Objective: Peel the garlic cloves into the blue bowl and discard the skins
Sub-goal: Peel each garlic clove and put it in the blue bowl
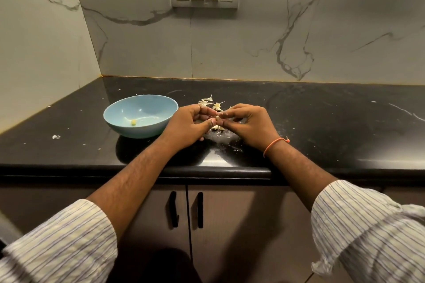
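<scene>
My left hand point(187, 123) and right hand point(247, 125) met at frame centre, fingers curled, both pinching one small garlic clove point(217, 117) between the fingertips, just above the black counter point(322, 126). More cloves point(216, 128) lay on the counter directly under the hands, partly hidden by my thumbs. Loose skins point(208, 101) sat at 12 o'clock from the hands, close by. Blue bowl point(140, 117) was at 9 o'clock from my left hand, its rim just beside my knuckles; whether they touched, I couldn't tell. One peeled clove point(133, 122) sat in the bowl near its front wall. A stray skin scrap point(56, 136) lay at 9 o'clock from the bowl, well apart, toward the left wall point(41, 53). Open counter ran wide at 3 o'clock from my right hand, bare but for specks. Back wall point(230, 48) stood at 12, with open counter between it and the skins. Counter front edge point(207, 169) was at 6, both forearms crossing over it. Orange thread band point(273, 145) was on my right wrist.
</scene>
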Action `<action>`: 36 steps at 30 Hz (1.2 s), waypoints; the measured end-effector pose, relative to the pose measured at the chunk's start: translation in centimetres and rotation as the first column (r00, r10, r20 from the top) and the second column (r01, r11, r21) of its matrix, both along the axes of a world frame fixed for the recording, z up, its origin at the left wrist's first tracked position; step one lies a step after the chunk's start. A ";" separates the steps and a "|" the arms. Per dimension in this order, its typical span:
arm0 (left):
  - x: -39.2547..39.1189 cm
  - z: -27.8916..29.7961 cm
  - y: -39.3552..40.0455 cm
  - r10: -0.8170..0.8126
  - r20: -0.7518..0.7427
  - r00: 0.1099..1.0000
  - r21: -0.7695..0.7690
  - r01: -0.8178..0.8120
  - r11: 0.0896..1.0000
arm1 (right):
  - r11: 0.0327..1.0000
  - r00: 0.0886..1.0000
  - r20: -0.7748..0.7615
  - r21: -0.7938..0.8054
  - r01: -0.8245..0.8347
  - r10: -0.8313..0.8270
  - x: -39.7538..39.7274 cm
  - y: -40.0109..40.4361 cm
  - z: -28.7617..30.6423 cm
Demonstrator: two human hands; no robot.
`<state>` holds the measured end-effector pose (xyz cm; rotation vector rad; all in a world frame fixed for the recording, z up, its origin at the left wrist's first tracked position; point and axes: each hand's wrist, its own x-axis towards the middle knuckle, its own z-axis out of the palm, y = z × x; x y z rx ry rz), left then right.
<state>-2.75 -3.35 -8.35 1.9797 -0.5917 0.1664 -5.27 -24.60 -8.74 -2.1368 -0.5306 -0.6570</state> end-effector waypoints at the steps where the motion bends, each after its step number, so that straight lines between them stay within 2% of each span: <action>1: 0.0 -0.1 0.0 0.006 0.020 1.000 0.012 -0.007 1.000 | 1.000 1.000 -0.006 0.017 -0.002 0.003 0.0 0.0 0.0; 5: 0.0 -0.2 -0.1 0.046 0.110 0.993 0.046 -0.051 0.998 | 0.997 0.997 -0.070 0.075 -0.015 0.020 -0.1 -0.3 0.2; 9: 0.3 -0.4 0.0 0.052 0.160 0.986 0.126 -0.073 0.989 | 0.978 0.993 -0.121 0.207 0.013 0.012 0.1 -0.4 0.2; 11: 0.4 -0.5 0.0 0.048 0.176 0.983 0.144 -0.074 0.987 | 0.978 0.984 -0.179 0.208 0.025 0.013 -0.1 -0.7 0.8; 12: 0.4 -0.5 0.0 0.045 0.185 0.982 0.147 -0.073 0.986 | 0.991 0.976 -0.216 0.127 0.034 -0.006 -0.3 -0.9 1.3; 14: 0.6 -0.6 -0.1 0.038 0.206 0.978 0.149 -0.069 0.986 | 0.977 0.967 -0.241 -0.210 0.031 -0.083 -0.9 -1.2 3.0; 16: 0.6 -0.7 0.0 0.026 0.225 0.974 0.152 -0.062 0.986 | 0.852 0.976 -0.161 -0.521 0.045 -0.149 -1.4 -1.0 5.5; 17: 0.6 -0.7 0.0 0.024 0.230 0.973 0.152 -0.060 0.987 | 0.796 0.981 -0.109 -0.602 0.063 -0.159 -1.6 -0.9 6.9; 20: 0.6 -0.8 0.0 0.024 0.232 0.972 0.146 -0.059 0.988 | 0.736 0.991 0.013 -0.669 0.106 -0.130 -2.1 -0.4 9.2; 23: 0.6 -0.7 0.0 0.032 0.228 0.973 0.142 -0.066 0.988 | 0.559 0.994 -0.039 -0.829 0.023 -0.098 -2.7 1.0 7.5; 24: 0.5 -0.7 0.0 0.032 0.224 0.974 0.144 -0.066 0.987 | 0.529 0.992 -0.061 -0.848 0.005 -0.106 -2.8 1.2 7.1; 25: 0.4 -0.7 0.0 0.032 0.221 0.975 0.145 -0.065 0.987 | 0.542 0.991 -0.053 -0.840 0.021 -0.121 -2.7 1.2 7.1; 28: 0.4 -0.6 0.0 0.034 0.211 0.977 0.125 -0.062 0.990 | 0.676 0.993 0.060 -0.728 0.112 -0.100 -2.2 0.7 7.5; 31: 0.7 -0.6 0.0 0.069 0.130 0.989 0.113 -0.084 0.990 | 0.631 0.992 -0.003 -0.772 0.078 -0.126 -2.5 0.7 5.5; 32: 0.8 -0.5 -0.2 0.077 0.099 0.992 0.119 -0.089 0.989 | 0.655 0.990 -0.035 -0.753 0.064 -0.136 -2.3 0.4 5.0; 34: 1.2 -0.1 -0.6 0.065 0.046 0.997 0.086 -0.069 0.994 | 0.782 0.986 -0.071 -0.618 0.077 -0.153 -1.8 -0.4 5.3; 36: 1.3 0.5 -1.1 0.030 0.030 0.999 0.009 -0.030 1.000 | 0.934 0.978 -0.141 -0.345 0.096 -0.153 -1.0 -1.3 5.7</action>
